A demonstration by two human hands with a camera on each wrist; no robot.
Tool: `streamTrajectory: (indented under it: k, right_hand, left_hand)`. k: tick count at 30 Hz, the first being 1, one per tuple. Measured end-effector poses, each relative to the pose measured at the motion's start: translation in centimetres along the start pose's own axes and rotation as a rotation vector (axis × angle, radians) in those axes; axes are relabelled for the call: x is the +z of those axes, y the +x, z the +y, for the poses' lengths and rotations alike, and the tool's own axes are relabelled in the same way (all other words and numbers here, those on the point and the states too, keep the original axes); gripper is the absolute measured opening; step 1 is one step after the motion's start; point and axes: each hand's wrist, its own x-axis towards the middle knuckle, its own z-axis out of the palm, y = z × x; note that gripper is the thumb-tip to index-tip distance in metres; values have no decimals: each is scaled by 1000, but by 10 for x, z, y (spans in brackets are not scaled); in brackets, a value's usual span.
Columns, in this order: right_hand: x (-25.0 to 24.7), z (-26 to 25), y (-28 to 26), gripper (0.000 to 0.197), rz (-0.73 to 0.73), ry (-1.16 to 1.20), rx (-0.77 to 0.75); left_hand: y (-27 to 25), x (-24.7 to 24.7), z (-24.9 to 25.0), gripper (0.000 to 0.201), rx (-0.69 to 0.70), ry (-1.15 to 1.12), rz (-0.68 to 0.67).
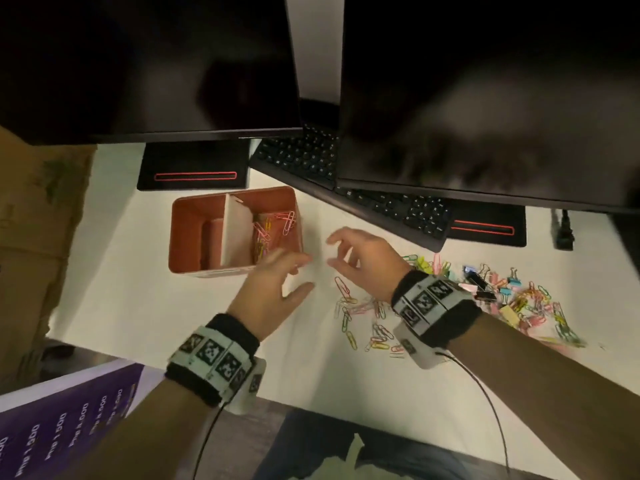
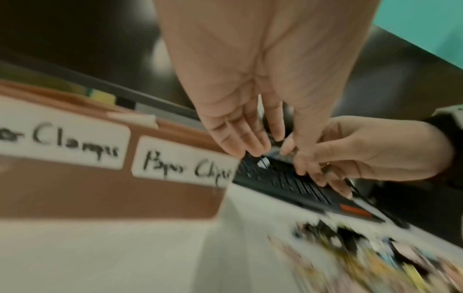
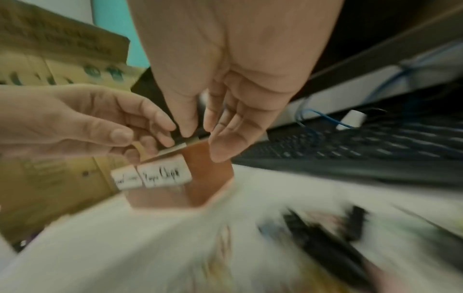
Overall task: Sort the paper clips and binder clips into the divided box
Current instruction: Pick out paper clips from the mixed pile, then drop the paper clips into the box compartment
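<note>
The orange divided box [image 1: 194,216] stands on the white table, left of centre. A white divider splits it. Several coloured paper clips [image 1: 273,226] lie in its right compartment; nothing shows in the left one. Its front labels [image 2: 185,162] read "Clamps" and "Paper Clips". My left hand [image 1: 306,271] hovers at the box's front right corner, fingers relaxed, holding nothing I can see. My right hand [image 1: 332,251] hangs just to the right, fingers spread and loosely bent, seemingly empty. Loose paper clips [image 1: 363,317] and binder clips [image 1: 481,284] lie scattered beneath and right of my right wrist.
Two dark monitors [image 1: 485,98] overhang the back of the table, with a black keyboard [image 1: 391,206] beneath them. A cardboard carton [image 1: 31,220] stands at the left. A purple printed sheet [image 1: 69,420] lies at the near left corner. Wrist cables [image 1: 485,393] trail toward me.
</note>
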Motion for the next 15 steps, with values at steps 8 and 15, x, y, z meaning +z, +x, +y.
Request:
streamTrajectory:
  k: [8, 15]
  right_hand:
    - [30, 83, -94, 82, -316, -300, 109]
    - [47, 92, -82, 83, -248, -369, 159]
  left_hand:
    - [12, 78, -13, 94, 80, 394, -568]
    - [21, 100, -21, 66, 102, 326, -431]
